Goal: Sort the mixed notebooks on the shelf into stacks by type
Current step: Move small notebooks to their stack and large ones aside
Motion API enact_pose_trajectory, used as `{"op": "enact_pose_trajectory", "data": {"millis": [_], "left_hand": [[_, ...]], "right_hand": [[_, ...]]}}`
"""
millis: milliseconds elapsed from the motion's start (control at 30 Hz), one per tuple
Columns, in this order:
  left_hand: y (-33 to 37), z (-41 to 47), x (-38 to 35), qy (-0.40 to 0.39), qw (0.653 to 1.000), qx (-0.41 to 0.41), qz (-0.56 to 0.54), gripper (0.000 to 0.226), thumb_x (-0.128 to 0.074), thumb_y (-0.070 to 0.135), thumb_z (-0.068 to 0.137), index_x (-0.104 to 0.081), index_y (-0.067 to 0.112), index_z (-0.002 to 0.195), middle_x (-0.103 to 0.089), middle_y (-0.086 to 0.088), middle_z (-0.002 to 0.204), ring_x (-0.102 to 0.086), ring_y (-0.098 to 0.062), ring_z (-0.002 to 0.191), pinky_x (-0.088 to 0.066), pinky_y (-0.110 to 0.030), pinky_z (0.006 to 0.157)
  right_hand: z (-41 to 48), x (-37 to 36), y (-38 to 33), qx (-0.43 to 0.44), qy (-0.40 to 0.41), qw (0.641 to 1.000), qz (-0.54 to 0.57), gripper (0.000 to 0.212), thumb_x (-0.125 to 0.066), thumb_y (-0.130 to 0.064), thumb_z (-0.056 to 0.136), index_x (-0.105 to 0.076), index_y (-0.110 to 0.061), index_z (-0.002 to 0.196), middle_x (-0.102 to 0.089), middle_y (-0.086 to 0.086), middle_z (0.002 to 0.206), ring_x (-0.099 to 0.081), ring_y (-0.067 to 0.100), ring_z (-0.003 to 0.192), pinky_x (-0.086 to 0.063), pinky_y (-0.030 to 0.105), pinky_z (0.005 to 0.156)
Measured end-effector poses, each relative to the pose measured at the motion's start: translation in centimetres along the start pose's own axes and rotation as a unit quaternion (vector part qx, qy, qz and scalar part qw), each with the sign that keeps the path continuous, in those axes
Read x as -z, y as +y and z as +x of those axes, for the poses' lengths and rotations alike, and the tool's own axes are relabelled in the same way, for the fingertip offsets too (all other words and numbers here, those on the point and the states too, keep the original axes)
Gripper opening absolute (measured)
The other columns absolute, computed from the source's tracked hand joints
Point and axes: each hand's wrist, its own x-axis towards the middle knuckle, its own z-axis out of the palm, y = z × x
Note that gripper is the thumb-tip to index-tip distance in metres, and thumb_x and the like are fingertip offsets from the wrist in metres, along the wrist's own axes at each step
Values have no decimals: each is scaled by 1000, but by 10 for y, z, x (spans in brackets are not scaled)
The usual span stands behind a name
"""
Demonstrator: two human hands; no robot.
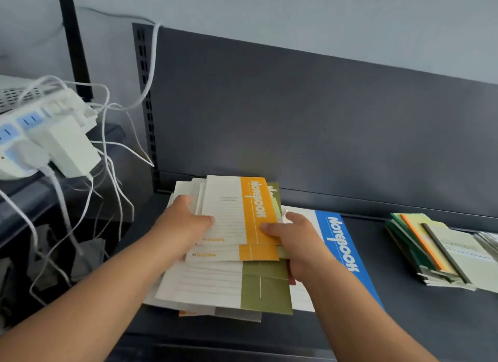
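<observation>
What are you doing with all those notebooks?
A person is sorting notebooks on a dark shelf. The left hand and the right hand grip a few orange-striped notebooks from either side, on top of a messy pile. Under them lie an olive-striped notebook and a bigger blue-striped notebook that sticks out to the right. Farther right sits a separate stack of green and orange books.

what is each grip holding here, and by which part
Both hold the top orange notebook: the left grip pinches its white left edge, thumb on the cover; the right grip pinches its orange right edge.
</observation>
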Motion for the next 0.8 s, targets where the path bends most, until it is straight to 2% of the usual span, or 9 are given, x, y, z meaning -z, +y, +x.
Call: {"op": "enact_pose_trajectory", "data": {"millis": [133,233,300,367,500,567,633,733,800], "left_hand": [[2,5,3,-6,990,12,-143,71,-64,6,88,-30,17,150,-53,-2,122,-54,-21,98,-46,-33,75],[5,10,3,-5,984,-7,-180,70,-61,-2,88,-31,16,148,-59,-3,118,-58,-20,97,-44,-28,65],[8,12,5,-1,982,-16,-187,70,-62,-3,87,-32,17,148,-62,-4,114,-61,-22,97,-48,-33,74],[11,14,6,-6,983,-17,-182,71,-62,-2,87,-33,19,148,-61,-5,120,-61,-24,102,-48,-37,79],[15,15,6,-45,978,-1,-206,70,-65,-1,84,-39,19,146,-60,-8,128,-58,-27,114,-47,-46,100],[22,14,7,-69,971,3,-230,77,-73,3,76,-41,19,145,-58,-10,132,-54,-30,123,-40,-49,108],[33,12,7,-112,962,10,-248,86,-81,15,64,-44,16,142,-58,-12,133,-54,-32,124,-41,-51,106],[50,6,1,-183,959,-7,-215,56,-72,23,83,-54,3,132,-60,-19,131,-57,-37,121,-44,-53,104],[57,4,-7,-214,955,-20,-203,45,-64,26,90,-58,2,128,-61,-20,129,-58,-38,121,-44,-53,104]], "right_hand": [[1,2,-1,16,-8,998,52,54,-72,-15,86,-50,-23,135,-67,6,100,-67,29,83,-55,41,57],[-2,4,-7,31,-42,993,103,33,-70,-7,86,-64,-14,118,-75,11,98,-72,32,86,-60,45,67],[-4,7,-12,22,-86,988,128,26,-68,-7,88,-64,-12,113,-76,13,99,-73,34,89,-60,48,70],[-5,10,-17,16,-111,985,130,26,-66,-9,90,-62,-13,115,-75,14,103,-72,34,92,-59,50,74],[-5,21,-18,23,-104,985,133,29,-65,-9,91,-61,-12,119,-74,14,107,-72,35,96,-58,52,79],[-6,31,-16,30,-111,980,161,30,-63,-8,91,-61,-11,121,-74,15,108,-71,36,97,-58,51,79],[-8,41,-14,39,-119,973,194,31,-61,-8,91,-60,-11,122,-73,16,110,-71,36,97,-58,50,78],[-13,58,-12,62,-121,965,224,30,-59,-9,92,-61,-11,122,-74,15,110,-73,33,91,-60,48,73],[-17,70,-9,78,-109,962,238,29,-59,-10,92,-61,-11,121,-74,15,109,-73,33,89,-60,48,73]]}}
